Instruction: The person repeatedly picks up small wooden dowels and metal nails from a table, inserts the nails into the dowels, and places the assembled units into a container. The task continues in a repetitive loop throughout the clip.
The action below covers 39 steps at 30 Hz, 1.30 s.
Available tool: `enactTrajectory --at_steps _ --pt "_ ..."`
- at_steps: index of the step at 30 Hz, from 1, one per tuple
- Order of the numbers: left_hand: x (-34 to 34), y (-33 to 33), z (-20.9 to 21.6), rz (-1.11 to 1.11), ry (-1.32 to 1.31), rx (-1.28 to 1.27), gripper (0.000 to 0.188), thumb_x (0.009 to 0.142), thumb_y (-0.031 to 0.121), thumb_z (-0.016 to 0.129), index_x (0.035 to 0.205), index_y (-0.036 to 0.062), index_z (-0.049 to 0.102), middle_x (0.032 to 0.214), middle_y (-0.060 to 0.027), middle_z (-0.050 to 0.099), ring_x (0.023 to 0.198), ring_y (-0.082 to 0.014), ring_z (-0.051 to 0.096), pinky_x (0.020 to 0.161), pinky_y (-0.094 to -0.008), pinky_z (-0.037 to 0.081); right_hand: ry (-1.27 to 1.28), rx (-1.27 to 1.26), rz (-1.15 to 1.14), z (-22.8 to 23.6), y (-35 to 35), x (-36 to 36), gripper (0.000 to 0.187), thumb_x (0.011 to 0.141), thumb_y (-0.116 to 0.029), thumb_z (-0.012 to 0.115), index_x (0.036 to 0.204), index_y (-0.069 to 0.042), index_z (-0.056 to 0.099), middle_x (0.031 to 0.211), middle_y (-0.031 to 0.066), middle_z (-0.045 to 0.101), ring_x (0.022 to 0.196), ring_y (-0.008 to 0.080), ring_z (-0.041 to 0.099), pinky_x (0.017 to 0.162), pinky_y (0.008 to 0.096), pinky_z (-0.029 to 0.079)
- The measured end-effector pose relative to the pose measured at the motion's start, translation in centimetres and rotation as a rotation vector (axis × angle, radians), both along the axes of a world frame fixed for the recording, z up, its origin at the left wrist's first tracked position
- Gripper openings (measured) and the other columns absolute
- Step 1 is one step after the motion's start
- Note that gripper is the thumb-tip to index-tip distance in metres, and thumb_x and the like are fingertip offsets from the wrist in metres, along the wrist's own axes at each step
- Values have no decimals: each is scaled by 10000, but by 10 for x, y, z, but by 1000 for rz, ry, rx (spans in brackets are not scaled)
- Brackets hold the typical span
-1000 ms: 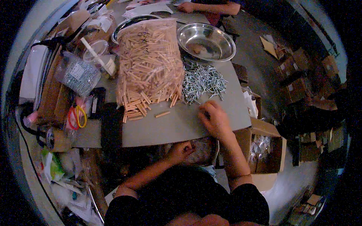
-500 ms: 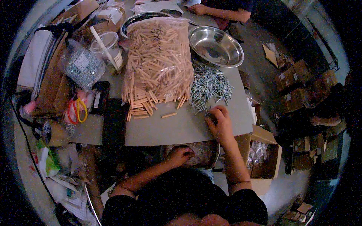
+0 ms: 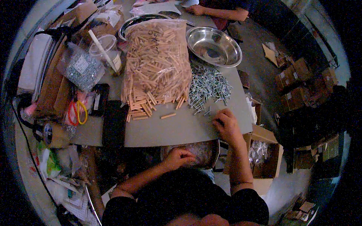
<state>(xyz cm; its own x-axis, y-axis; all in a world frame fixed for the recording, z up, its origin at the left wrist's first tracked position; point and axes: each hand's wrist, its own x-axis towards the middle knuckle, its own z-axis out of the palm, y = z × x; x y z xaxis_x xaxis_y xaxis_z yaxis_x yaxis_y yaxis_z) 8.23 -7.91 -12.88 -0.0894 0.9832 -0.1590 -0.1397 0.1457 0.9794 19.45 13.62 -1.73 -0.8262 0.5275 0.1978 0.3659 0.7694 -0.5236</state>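
A heap of silver screws (image 3: 208, 85) lies on the grey table (image 3: 169, 130), right of a clear bag spilling wooden dowels (image 3: 156, 67). My right hand (image 3: 225, 124) rests on the table at the near edge of the screws, fingers curled over a few of them. My left hand (image 3: 180, 157) is below the table edge, fingers closed over a metal bowl (image 3: 205, 152) held at my lap; what it holds is hidden. One loose dowel (image 3: 168, 115) lies apart from the pile.
An empty steel bowl (image 3: 213, 46) stands at the back right, another person's arm (image 3: 222, 12) beyond it. A bag of screws (image 3: 80, 69), a plastic cup (image 3: 107, 52), cardboard and scissors (image 3: 77, 112) crowd the left. An open carton (image 3: 264, 156) sits right of me.
My right hand has slid right and nearer along the table's edge by the screws. My left hand stays at the bowl in my lap. The view has shifted slightly.
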Motion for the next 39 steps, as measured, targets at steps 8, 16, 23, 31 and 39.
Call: enactTrajectory --at_steps 8,16,23,31,39 --pt "-9 -3 4 -216 187 -93 178 819 214 660 851 40 679 734 -1 636 652 -64 533 608 -241 448 -71 -59 63 15 22 -18 170 738 -1 601 905 -30 601 944 135 565 875 328 567 764 372 470" --pt "-3 -2 13 -56 -108 108 198 779 207 705 699 53 610 785 -26 614 738 -101 554 685 -264 452 -208 -111 174 10 28 -15 155 730 -39 629 884 -44 609 982 117 562 934 315 554 800 372 465" --pt "-4 2 18 -136 -7 89 235 779 224 705 818 47 555 824 -38 598 748 -116 549 695 -271 453 -59 195 301 8 -16 -36 123 722 -35 609 844 -46 601 1101 114 559 1011 319 511 858 381 444" --pt "-3 -6 19 -10 135 119 294 773 285 694 876 58 536 856 -65 582 784 -168 556 700 -311 455 -32 -125 119 -5 -46 -23 150 715 -24 581 863 -48 590 1018 125 564 927 324 536 784 369 470" --pt "-4 -3 28 23 140 189 203 792 213 657 845 46 555 836 -62 589 773 -149 552 680 -285 460 55 197 273 -6 -40 -17 249 650 49 610 876 -49 577 1006 120 578 964 339 536 804 389 468"
